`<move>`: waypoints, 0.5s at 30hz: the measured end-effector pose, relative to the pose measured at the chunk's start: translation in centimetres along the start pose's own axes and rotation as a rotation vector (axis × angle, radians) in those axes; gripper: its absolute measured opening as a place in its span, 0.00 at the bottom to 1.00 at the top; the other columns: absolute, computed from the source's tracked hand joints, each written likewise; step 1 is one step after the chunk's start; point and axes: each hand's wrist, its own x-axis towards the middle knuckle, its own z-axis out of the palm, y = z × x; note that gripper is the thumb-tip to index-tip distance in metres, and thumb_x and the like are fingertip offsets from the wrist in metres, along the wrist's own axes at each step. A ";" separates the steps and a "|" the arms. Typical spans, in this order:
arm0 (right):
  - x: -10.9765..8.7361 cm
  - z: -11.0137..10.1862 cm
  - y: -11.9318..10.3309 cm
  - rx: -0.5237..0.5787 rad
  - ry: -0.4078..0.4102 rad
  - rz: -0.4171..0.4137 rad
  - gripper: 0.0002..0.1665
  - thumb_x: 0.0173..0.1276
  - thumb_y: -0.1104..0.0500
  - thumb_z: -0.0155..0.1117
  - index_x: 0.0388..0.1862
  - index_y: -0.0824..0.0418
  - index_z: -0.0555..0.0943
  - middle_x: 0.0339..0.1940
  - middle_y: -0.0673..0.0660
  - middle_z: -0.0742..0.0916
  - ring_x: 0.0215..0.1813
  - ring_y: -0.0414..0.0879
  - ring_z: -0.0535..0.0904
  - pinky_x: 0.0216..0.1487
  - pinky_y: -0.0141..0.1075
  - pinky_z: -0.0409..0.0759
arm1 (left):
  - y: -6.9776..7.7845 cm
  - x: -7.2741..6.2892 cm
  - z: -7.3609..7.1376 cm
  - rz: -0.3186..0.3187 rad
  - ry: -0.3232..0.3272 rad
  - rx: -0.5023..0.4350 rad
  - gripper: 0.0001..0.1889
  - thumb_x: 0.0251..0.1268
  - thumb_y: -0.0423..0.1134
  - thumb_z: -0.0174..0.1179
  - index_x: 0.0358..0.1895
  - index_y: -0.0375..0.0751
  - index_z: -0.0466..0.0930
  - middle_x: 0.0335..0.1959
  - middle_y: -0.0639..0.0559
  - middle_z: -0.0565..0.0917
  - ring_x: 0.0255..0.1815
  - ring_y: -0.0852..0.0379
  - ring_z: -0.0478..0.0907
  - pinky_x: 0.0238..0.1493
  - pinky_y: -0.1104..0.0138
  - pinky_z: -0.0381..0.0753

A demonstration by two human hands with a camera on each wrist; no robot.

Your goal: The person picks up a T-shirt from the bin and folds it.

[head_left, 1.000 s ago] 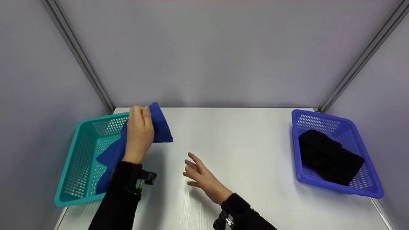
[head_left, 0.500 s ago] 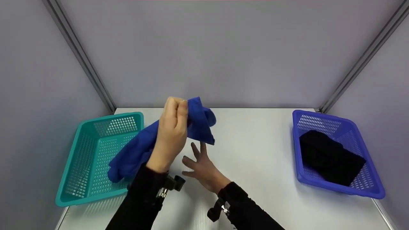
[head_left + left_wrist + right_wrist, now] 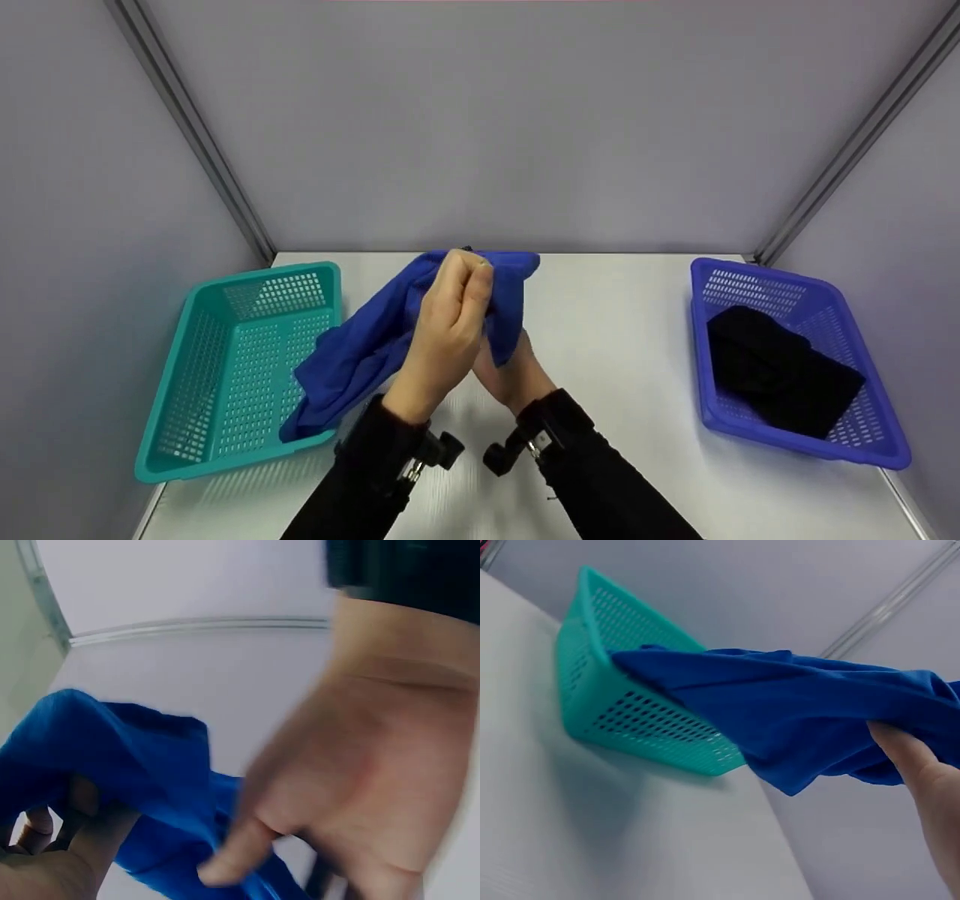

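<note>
A crumpled blue cloth (image 3: pixel 360 352) stretches from the near right side of the turquoise basket (image 3: pixel 240 360) toward the middle of the table. My left hand (image 3: pixel 448 322) grips it near its upper end, thumb uppermost. Behind the hanging end is my right hand (image 3: pixel 514 371), its fingers hidden in the head view. The right wrist view has one digit of the right hand (image 3: pixel 919 772) touching the cloth (image 3: pixel 795 705), with the other fingers out of sight. In the left wrist view the right hand (image 3: pixel 367 772) is blurred beside the cloth (image 3: pixel 135 750).
On the right stands a blue-purple basket (image 3: pixel 862 448) holding folded black cloth (image 3: pixel 780 371). The white tabletop (image 3: pixel 615 337) lies between the two baskets. Grey panels (image 3: pixel 495 135) enclose the back and sides.
My left hand has carried the blue cloth rightward, pulling most of it out of the turquoise basket. My right hand, spread and apart before, has risen to meet the cloth.
</note>
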 end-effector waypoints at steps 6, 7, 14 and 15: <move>-0.3 -0.7 -2.7 0.253 -0.101 -0.143 0.30 0.69 0.39 0.69 0.57 0.58 0.76 0.54 0.52 0.81 0.58 0.45 0.77 0.63 0.38 0.76 | -2.6 -1.2 -0.1 0.021 -0.006 0.048 0.06 0.82 0.33 0.51 0.50 0.33 0.74 0.49 0.45 0.75 0.51 0.54 0.74 0.53 0.62 0.75; -0.7 -1.0 -3.2 0.226 -0.146 -0.161 0.30 0.70 0.41 0.69 0.59 0.59 0.75 0.55 0.52 0.82 0.58 0.44 0.77 0.64 0.37 0.76 | -3.1 -1.6 -0.1 0.021 -0.013 0.092 0.09 0.81 0.34 0.52 0.55 0.33 0.74 0.55 0.44 0.76 0.57 0.53 0.73 0.58 0.59 0.75; -0.2 -6.2 -4.0 -0.185 -0.476 -0.447 0.19 0.82 0.53 0.53 0.65 0.58 0.77 0.60 0.50 0.84 0.62 0.41 0.78 0.65 0.34 0.73 | -7.7 -4.0 -0.5 -0.016 -0.062 0.546 0.44 0.62 0.31 0.71 0.81 0.44 0.60 0.77 0.40 0.65 0.76 0.38 0.62 0.74 0.41 0.63; -0.2 -6.2 -4.2 -0.490 -0.395 -0.660 0.18 0.82 0.58 0.51 0.64 0.63 0.75 0.59 0.53 0.83 0.62 0.42 0.76 0.67 0.33 0.70 | -8.3 -4.3 -0.7 -0.052 -0.067 0.588 0.47 0.60 0.29 0.71 0.82 0.45 0.58 0.77 0.40 0.66 0.75 0.37 0.65 0.72 0.41 0.66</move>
